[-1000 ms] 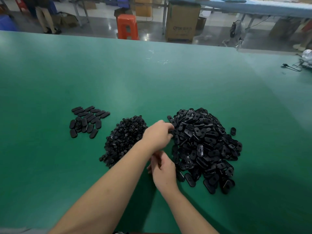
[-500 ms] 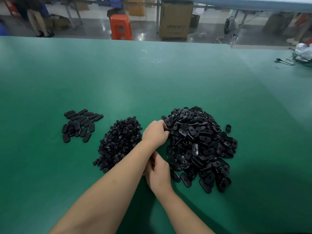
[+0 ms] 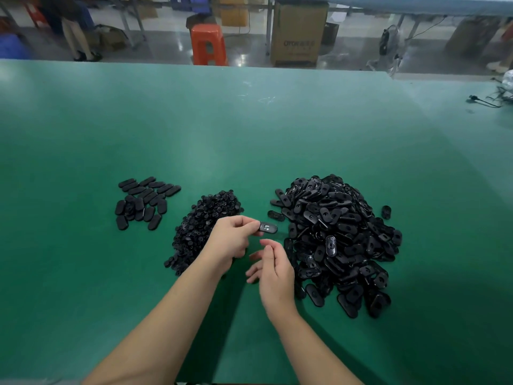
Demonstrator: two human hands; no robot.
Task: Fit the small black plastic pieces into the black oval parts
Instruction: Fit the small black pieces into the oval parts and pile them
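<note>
Left hand (image 3: 231, 240) pinches oval part (image 3: 268, 227) above green table (image 3: 249, 140), between small-piece pile (image 3: 205, 226) and oval pile (image 3: 336, 240). Right hand (image 3: 273, 269) loosely curled; can't tell if it holds anything. I judge insert step starting; next I need small piece lined up with slot.

Left hand (image 3: 231, 240) covers the near end of the black oval plastic part (image 3: 268, 227) it pinches; only the far end shows. Right hand (image 3: 273, 269): thumb and forefinger meet, but anything between them is too small to tell. Heap of small black plastic pieces (image 3: 204, 227) partly hidden behind the left hand; single pieces unresolved. Both forearms cut off by the bottom edge. Green bench (image 3: 83, 273) cut off left, right and bottom.
</note>
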